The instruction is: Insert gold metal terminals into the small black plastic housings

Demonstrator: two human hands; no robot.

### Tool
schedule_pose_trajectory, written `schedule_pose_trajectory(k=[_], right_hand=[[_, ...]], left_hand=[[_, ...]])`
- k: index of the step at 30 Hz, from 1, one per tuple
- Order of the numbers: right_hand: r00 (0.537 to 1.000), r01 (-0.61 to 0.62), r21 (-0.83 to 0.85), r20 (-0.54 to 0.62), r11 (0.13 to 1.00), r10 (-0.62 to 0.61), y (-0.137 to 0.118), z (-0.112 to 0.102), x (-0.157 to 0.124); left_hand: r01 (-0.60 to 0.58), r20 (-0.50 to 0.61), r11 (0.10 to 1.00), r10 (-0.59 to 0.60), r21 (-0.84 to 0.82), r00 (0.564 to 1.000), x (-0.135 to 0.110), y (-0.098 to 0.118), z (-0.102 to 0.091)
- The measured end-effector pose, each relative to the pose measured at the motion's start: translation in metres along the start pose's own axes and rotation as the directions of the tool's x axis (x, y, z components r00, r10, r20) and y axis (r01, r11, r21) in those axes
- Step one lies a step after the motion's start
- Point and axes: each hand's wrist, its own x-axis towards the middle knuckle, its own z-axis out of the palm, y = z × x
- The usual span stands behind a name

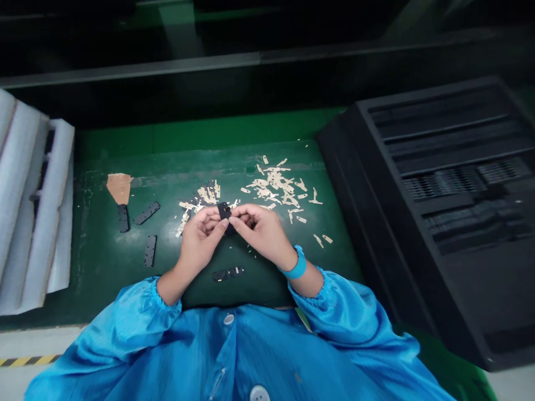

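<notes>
Between my two hands is a small black plastic part [224, 210], pinched by fingers and thumbs from both sides. My left hand [202, 233] grips its left side, and my right hand [259, 227] has its fingertips on the right side. The thumbs nearly meet at its lower edge, and the fingers hide much of it. Closer to my body lies another black part with small metallic spots [228, 273]. Pale flat pieces [276, 185] are scattered beyond my hands, with a smaller heap [209, 193] just behind my left fingers.
Left on the green table [175, 161] lie a black bar [147, 213], another black bar [150, 250] and a black-handled piece with a tan fan-shaped end [119, 189]. White foam sheets [37, 211] stand at the left edge. A large black slotted tray [418, 234] occupies the right side.
</notes>
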Motion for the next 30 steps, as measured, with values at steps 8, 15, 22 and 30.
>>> schedule_pose_trajectory(k=[8,15,22,30], right_hand=[[0.996,0.031,-0.085,0.090,0.996,-0.023,0.002,0.000,-0.002],[0.972,0.200,-0.250,-0.070,0.948,-0.223,0.000,0.002,-0.006],[0.839,0.484,-0.494,0.029,0.722,-0.543,0.005,0.002,-0.010],[0.750,0.582,-0.565,0.093,0.585,-0.655,0.005,-0.001,-0.013]], left_hand=[[0.083,0.022,0.997,-0.083,0.003,0.996,0.004,0.003,-0.003],[-0.021,0.066,0.986,0.010,0.165,0.998,0.000,0.002,-0.005],[0.029,0.060,0.999,-0.032,0.043,0.998,0.000,0.004,-0.004],[0.037,0.013,0.999,-0.037,-0.022,0.999,-0.005,0.009,-0.001]])
